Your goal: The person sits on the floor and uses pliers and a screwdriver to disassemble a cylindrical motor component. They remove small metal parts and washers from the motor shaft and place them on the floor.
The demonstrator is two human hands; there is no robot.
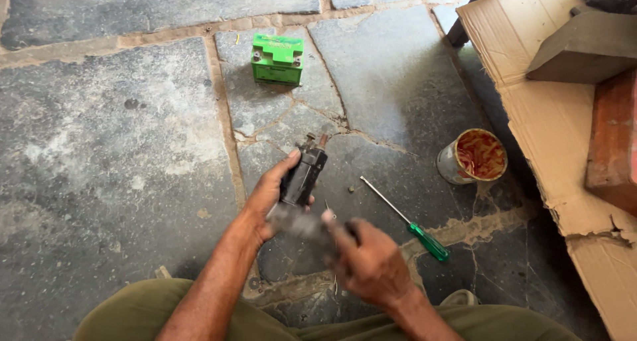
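Observation:
My left hand (269, 198) grips a small black boxy part (304, 175) with metal terminals at its far end, held over the stone floor. My right hand (368, 261) is blurred with motion just below it, fingers curled, touching a greyish blurred thing (298, 223) at the near end of the black part. What the right hand holds cannot be made out. A screwdriver with a green handle (405, 218) lies on the floor just right of my hands.
A small green battery (277, 59) stands farther off on the stone floor (113, 148). An open tin of reddish grease (472, 156) sits at the right. Flattened cardboard (551, 122) with a grey block (584, 49) lines the right edge.

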